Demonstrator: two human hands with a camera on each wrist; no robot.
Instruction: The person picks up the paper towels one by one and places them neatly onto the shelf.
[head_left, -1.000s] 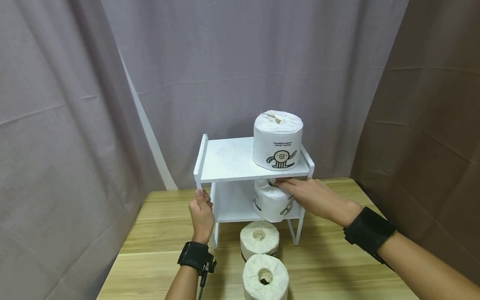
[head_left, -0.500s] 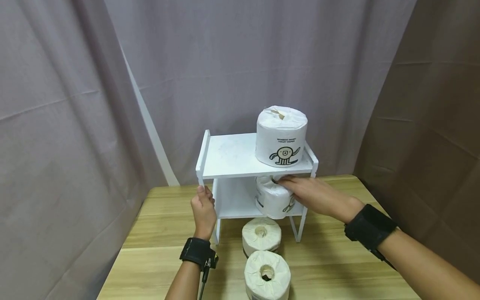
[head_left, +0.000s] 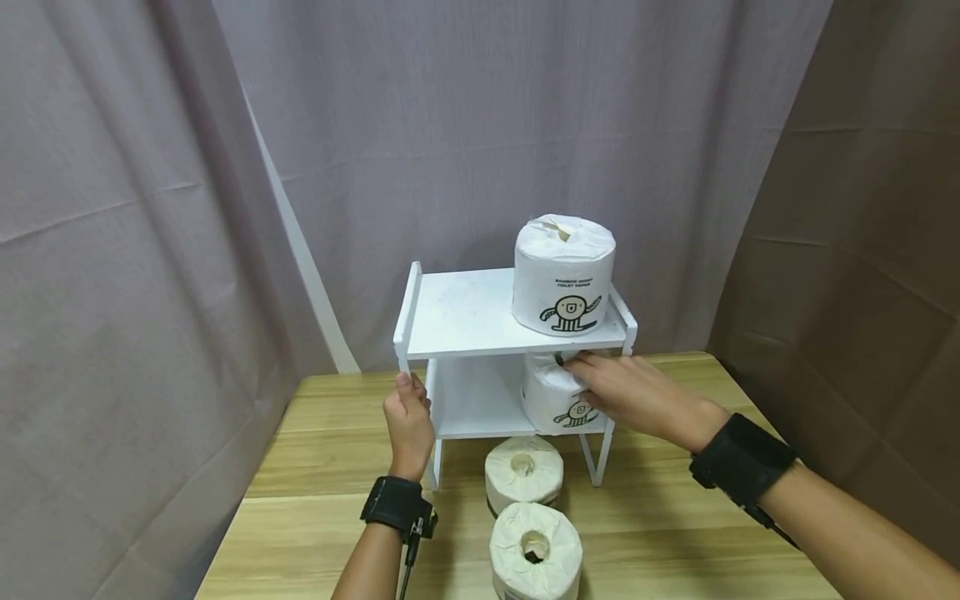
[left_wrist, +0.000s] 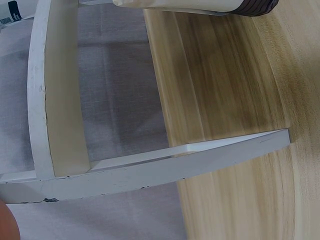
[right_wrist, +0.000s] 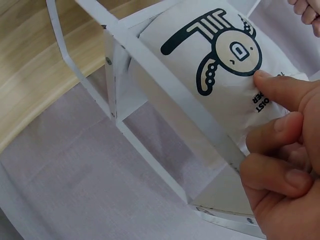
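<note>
A wrapped toilet paper roll [head_left: 546, 400] sits on the lower board of a white two-tier shelf [head_left: 461, 312], its printed cartoon facing forward. My right hand [head_left: 637, 398] holds that roll near its top, fingers by the core hole under the upper board. In the right wrist view a fingertip touches the roll's printed side [right_wrist: 232, 55], while other fingers [right_wrist: 272, 175] are curled. My left hand [head_left: 408, 429] grips the shelf's left front leg. The left wrist view shows only a fingertip [left_wrist: 7, 225] beside the white frame [left_wrist: 125, 177].
Another wrapped roll [head_left: 562, 279] stands on the upper board's right side. Two cream-topped rolls, a rear one [head_left: 510, 492] and a front one [head_left: 517, 567], stand on the wooden table [head_left: 337, 467] before the shelf. Grey curtains [head_left: 450, 125] hang behind.
The lower-board roll has moved right and slightly back, turning so its cartoon shows more. My right hand stays at its top; my left hand keeps its grip on the leg. The head view shifted slightly.
</note>
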